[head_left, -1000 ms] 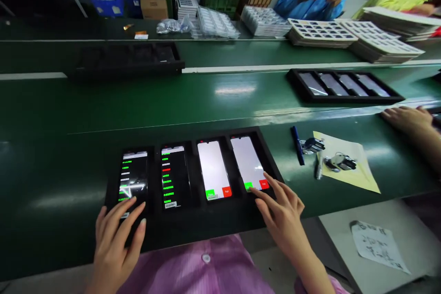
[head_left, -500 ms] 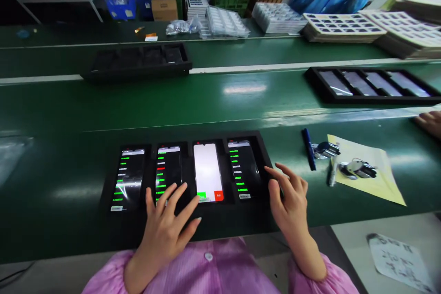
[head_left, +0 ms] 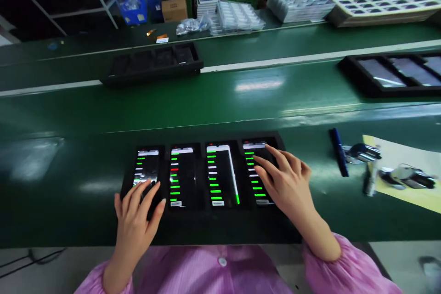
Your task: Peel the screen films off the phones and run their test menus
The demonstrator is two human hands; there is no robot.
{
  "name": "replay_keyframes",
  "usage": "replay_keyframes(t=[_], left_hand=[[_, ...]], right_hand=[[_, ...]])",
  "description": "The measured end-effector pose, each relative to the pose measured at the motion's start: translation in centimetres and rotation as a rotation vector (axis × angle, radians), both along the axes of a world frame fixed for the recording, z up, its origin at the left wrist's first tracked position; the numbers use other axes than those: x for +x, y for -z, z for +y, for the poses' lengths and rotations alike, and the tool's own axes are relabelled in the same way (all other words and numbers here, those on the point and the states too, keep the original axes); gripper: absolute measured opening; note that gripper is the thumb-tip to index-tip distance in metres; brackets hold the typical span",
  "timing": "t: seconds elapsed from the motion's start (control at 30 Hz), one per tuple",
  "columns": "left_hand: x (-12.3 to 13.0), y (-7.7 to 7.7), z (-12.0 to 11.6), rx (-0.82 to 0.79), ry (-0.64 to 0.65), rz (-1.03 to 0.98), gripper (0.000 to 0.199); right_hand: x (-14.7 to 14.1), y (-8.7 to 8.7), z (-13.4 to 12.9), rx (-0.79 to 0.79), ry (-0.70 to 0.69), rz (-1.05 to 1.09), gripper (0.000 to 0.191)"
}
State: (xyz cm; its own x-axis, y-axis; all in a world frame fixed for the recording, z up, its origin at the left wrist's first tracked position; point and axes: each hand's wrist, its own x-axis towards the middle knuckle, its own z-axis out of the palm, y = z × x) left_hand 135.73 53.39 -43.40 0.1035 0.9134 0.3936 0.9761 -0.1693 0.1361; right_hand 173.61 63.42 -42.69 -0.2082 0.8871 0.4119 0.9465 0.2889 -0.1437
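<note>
Phones (head_left: 220, 177), four in a row, lie face up, each in its own compartment of a black tray (head_left: 201, 179) at the near side of the green table (head_left: 69, 220). Their screens show dark lists with green and white rows; the second from the left also has a red one. The third has a white strip down its right edge with green at the foot, so its screen looks caught mid-change.

The step in hand seems to be working the screens by touch. The left hand (head_left: 132, 227), fingers loosely spread and gripping nothing, is over the lower part of the leftmost phone. The right hand (head_left: 289, 183), half open with nothing held, has its fingertips over the upper part of the rightmost one. Whether either actually presses the glass cannot be told.

The next move calls, I judge, for a light, well-aimed fingertip: the rows are narrow and close together, so a neighbouring one could easily be hit.
</note>
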Motion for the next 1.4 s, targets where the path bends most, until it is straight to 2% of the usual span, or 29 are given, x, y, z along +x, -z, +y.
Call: replay_keyframes(t=[0.1, 0.17, 0.23, 0.4, 0.57, 0.7, 0.83, 1.0, 1.1, 1.2, 1.3, 1.4], left_hand=[[-1.0, -0.3, 1.4, -0.064, -0.053, 0.043, 0.041], [-1.0, -0.6, 2.9, -0.113, -0.065, 0.057, 0.043], [-0.5, -0.9, 4.5, -0.153, -0.053, 0.061, 0.045], [1.1, -1.3, 7.1, -0.196, 0.007, 0.060, 0.046], [1.7, -1.3, 7.8, -0.169, 0.025, 0.051, 0.046], [1.8, -1.2, 8.2, -0.175, 0.012, 0.037, 0.050], [2.4, -1.1, 9.0, -0.181, -0.020, 0.030, 0.052], [1.5, -1.7, 8.4, -0.198, -0.068, 0.024, 0.051], [-0.9, -2.2, 7.0, -0.186, -0.224, 0.007, 0.053], [-3.6, -2.3, 6.2, -0.207, -0.359, 0.018, 0.047], [-5.1, -2.0, 6.1, -0.253, -0.362, 0.047, 0.041], [-5.6, -1.6, 5.5, -0.181, -0.348, 0.013, 0.042]], right_hand=[[-2.3, -0.7, 0.6, 0.003, -0.152, 0.018, 0.034], [-4.0, -0.9, 1.0, -0.037, -0.257, 0.013, 0.034], [-5.4, -0.7, 1.6, -0.053, -0.301, 0.002, 0.035], [-6.7, 0.1, 2.6, 0.009, -0.266, 0.010, 0.037], [-6.6, 0.2, 2.6, 0.079, -0.220, -0.074, 0.038], [-6.8, -0.3, 2.3, 0.135, -0.191, 0.007, 0.034], [-7.3, -0.5, 2.0, 0.131, -0.239, 0.045, 0.034], [-6.9, -1.1, 0.8, 0.138, -0.256, 0.114, 0.036], [-5.4, -1.5, -0.4, 0.141, -0.253, 0.152, 0.038], [-3.9, -1.5, -1.2, 0.174, -0.256, 0.151, 0.035], [-3.0, -1.4, -1.6, 0.195, -0.245, 0.139, 0.032], [-1.8, -1.6, -2.2, 0.174, -0.192, 0.137, 0.030]])
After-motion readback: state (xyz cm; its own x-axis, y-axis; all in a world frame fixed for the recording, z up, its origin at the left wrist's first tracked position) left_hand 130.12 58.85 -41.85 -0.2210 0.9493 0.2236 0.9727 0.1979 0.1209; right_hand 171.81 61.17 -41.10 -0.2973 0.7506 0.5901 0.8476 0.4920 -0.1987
